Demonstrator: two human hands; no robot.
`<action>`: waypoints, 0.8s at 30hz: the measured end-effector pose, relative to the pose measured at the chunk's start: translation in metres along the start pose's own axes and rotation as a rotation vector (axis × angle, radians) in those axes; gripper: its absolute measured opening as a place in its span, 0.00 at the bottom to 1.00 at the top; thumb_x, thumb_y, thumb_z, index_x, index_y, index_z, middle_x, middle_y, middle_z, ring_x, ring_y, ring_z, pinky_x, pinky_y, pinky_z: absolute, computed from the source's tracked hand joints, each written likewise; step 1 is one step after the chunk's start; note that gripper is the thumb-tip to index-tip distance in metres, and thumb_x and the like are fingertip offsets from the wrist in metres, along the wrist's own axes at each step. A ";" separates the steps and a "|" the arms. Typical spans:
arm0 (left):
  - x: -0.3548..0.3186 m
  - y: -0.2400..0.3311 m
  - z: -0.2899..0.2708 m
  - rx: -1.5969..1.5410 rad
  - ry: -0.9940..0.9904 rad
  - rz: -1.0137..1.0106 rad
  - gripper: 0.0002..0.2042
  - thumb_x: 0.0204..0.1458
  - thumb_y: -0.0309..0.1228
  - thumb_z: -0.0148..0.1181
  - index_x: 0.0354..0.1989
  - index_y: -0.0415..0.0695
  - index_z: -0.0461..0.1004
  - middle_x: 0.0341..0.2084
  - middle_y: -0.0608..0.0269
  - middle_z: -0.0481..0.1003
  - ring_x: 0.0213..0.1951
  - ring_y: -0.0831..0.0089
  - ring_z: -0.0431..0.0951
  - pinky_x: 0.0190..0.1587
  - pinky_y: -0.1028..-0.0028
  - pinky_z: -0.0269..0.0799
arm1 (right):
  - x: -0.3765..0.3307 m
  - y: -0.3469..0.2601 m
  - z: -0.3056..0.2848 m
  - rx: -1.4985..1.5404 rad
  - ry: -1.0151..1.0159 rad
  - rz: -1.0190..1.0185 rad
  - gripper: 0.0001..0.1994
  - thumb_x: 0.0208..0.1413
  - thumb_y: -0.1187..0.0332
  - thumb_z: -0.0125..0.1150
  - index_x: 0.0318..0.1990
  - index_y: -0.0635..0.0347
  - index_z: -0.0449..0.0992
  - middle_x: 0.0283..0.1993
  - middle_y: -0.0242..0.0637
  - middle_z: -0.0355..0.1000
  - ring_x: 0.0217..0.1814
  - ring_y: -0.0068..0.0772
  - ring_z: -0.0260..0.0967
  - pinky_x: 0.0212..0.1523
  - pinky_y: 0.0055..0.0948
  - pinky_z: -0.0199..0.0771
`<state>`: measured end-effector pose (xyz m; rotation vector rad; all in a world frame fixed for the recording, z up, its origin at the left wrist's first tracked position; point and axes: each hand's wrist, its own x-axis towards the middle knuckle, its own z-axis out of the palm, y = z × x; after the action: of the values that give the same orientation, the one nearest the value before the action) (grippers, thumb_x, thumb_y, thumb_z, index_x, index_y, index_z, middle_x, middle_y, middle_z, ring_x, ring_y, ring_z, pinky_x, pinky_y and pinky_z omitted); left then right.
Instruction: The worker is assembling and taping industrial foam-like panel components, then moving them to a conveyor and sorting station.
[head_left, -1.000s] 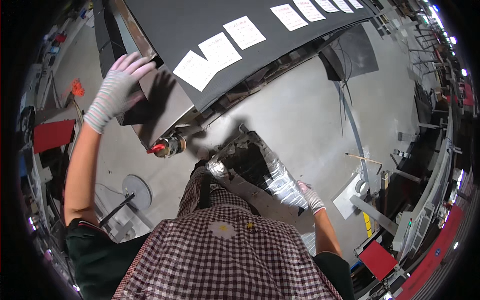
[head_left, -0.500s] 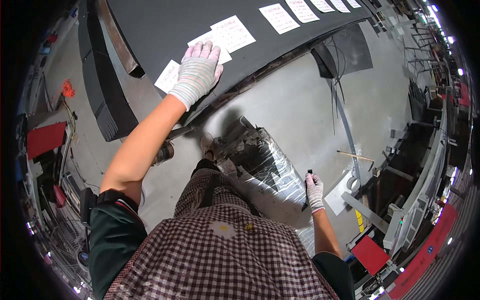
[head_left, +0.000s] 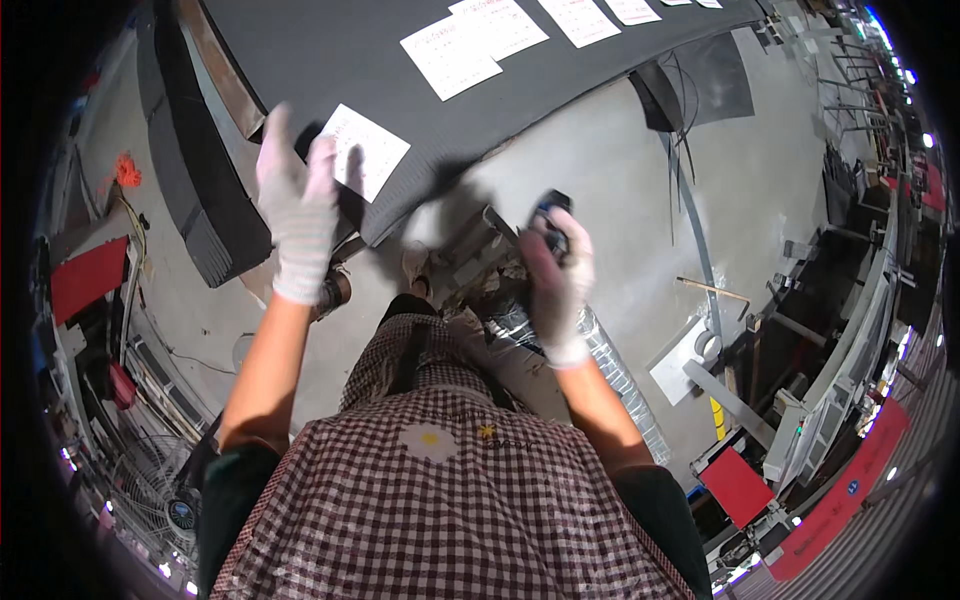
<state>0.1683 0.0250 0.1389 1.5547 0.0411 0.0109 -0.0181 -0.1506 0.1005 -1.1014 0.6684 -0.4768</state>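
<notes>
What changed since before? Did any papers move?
Yes! Earlier the nearest paper overlapped the second paper; now they lie apart. The left hand came off the papers, back to the left. The right hand moved forward and left, holding a small dark thing. The farther papers still lie on the black table.

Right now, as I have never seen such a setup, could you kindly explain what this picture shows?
There is no robot here, just a person, seen by a wide fisheye camera worn on their own head, looking down, so straight edges bend near the rim. White printed sheets lie on the dark surface. The gloved left hand, fingers apart, is by the nearest sheet; I cannot tell whether it touches. The gloved right hand has a small dark object in its grip, too blurred to identify.
</notes>
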 end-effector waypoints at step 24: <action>0.012 0.003 -0.028 1.072 -0.499 0.698 0.26 0.40 0.28 0.69 0.53 0.44 0.74 0.57 0.50 0.71 0.59 0.45 0.68 0.64 0.50 0.60 | 0.069 0.068 0.089 0.507 -0.210 0.368 0.25 0.61 0.58 0.61 0.62 0.61 0.66 0.54 0.39 0.71 0.54 0.35 0.70 0.57 0.36 0.71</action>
<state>0.1791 0.0537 0.1414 2.5124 -1.0399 0.1739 0.0951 -0.1118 0.0461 -0.5234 0.5103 -0.1898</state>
